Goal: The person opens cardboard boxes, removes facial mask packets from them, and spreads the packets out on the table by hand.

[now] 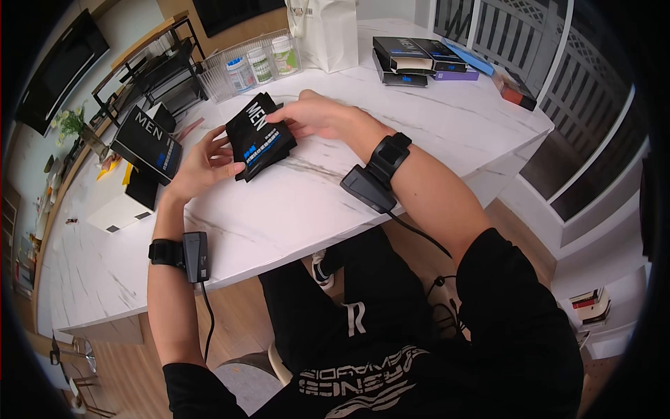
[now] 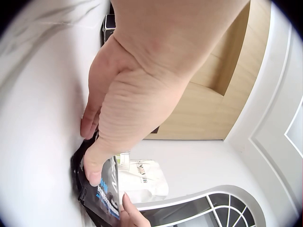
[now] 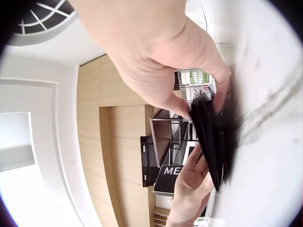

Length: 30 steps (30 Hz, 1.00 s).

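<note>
Upper centre: left hand (image 1: 201, 166) and right hand (image 1: 319, 115) pinch stacked flat black glossy sachets (image 1: 259, 143), lettered "MEN", smaller blue-and-white characters unreadable; right fingers partly hidden.

The left hand (image 2: 125, 101) extends down the frame, its thumb pressed to the printed face of a stack of black packets (image 2: 108, 203) bearing blue and white lettering. The right hand (image 2: 133, 216), partly visible, lies at the stack's edge. A veined white bench (image 2: 38, 127) occupies the left; beyond stand a white bag (image 2: 155, 178) with dark lettering, wood panelling (image 2: 203, 113) and a white-barred dark panel (image 2: 232, 208).
</note>
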Available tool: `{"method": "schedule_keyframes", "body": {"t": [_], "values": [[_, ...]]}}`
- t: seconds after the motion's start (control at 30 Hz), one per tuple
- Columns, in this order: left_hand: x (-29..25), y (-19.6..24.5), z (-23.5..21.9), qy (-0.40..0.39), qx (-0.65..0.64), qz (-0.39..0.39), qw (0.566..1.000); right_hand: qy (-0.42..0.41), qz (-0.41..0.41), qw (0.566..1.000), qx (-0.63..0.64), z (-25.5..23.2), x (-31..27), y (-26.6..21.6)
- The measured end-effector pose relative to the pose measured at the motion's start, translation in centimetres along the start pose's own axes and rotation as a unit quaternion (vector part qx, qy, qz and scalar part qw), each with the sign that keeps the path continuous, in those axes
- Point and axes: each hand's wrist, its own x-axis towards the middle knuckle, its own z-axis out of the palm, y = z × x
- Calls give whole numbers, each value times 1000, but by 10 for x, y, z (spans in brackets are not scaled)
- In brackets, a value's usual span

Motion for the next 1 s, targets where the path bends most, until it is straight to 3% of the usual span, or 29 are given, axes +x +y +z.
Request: {"method": "schedule_keyframes", "body": {"t": [0.1, 0.17, 0.23, 0.3, 0.33, 0.37, 0.43, 0.47, 0.6, 0.7, 0.73, 0.83, 0.87, 0.97, 1.0], "values": [[1, 0, 2, -4, 20, 27, 999, -19, 3, 997, 69, 2, 6, 7], [0, -2, 4, -2, 38, 40, 998, -30, -11, 999, -28, 3, 7, 8], [0, -3, 9, 95, 28, 65, 993, -25, -25, 996, -77, 4, 10, 9], [2, -3, 12, 131, 18, 49, 990, 24, -120, 991, -59, 6, 12, 12], [2, -4, 12, 165, 9, 32, 986, 6, -133, 990, -53, 7, 4, 4], [3, -4, 9, 167, 8, 30, 985, 3, -133, 990, -54, 6, 6, 6], [7, -3, 3, 44, -38, 52, 997, -45, -223, 973, -40, 4, 10, 6], [5, -4, 11, 92, -56, 84, 991, -56, -246, 967, -32, 5, 10, 5], [7, 3, 3, 159, 3, 118, 980, -56, -301, 951, -46, 4, 11, 7], [7, 4, 3, 153, -14, 142, 978, -5, -298, 942, -156, 4, 15, 18], [5, 9, 5, 153, -14, 141, 978, -90, -226, 968, -58, 5, 10, 14], [0, 22, 15, 139, -12, 130, 982, -94, -289, 948, -93, 4, 17, 19], [0, 24, 17, 142, -16, 131, 981, -51, -348, 929, -115, 6, 19, 21], [5, 13, 8, 128, 2, 123, 984, 21, -299, 937, -179, 4, 14, 13], [6, 8, 4, 112, 22, 115, 987, 25, -316, 934, -166, 5, 13, 12]]}}
